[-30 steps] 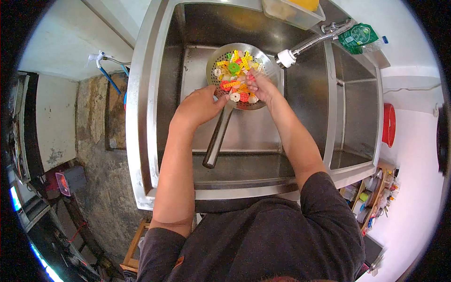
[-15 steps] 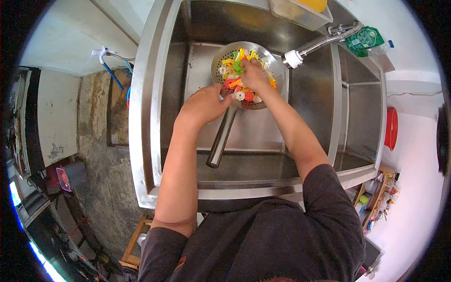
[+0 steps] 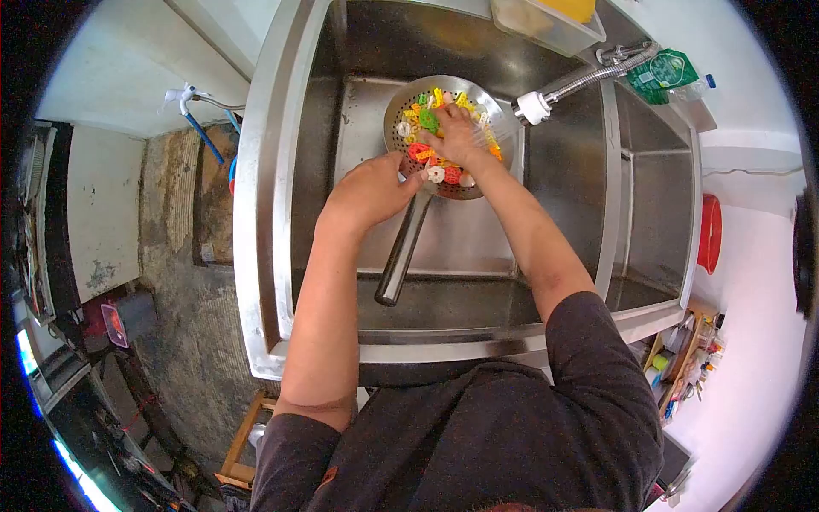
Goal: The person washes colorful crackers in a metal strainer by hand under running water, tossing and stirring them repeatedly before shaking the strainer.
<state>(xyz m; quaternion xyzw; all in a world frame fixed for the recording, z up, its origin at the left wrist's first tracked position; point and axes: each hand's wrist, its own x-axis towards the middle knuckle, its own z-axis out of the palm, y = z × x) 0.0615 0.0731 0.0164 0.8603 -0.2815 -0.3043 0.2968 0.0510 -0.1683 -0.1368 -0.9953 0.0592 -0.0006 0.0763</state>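
A round perforated metal strainer [image 3: 396, 119] with a long handle rests in the sink [image 3: 444, 247]. Colourful pieces [image 3: 429, 119], yellow, green, red, orange and white, some crinkled, lie in it; I cannot make out what they are. At the near left rim, my left hand [image 3: 371, 192] is closed on the strainer, its thumb along the edge by the handle. My right hand [image 3: 458, 136] reaches down among the pieces with fingers stretched out, their tips partly hidden. Water sprays from the white faucet head [image 3: 533, 107] onto the right side of the strainer, close to this hand.
A flexible metal faucet hose [image 3: 601, 72] comes in from the upper right. Beside it lies a green pouch [image 3: 663, 77]. A clear plastic container [image 3: 542, 26] with something yellow stands at the far rim. To the right is a second basin [image 3: 653, 205].
My right hand has shifted slightly left and its fingers have spread over the pieces, some of which have moved. My left hand and the strainer stay in place.
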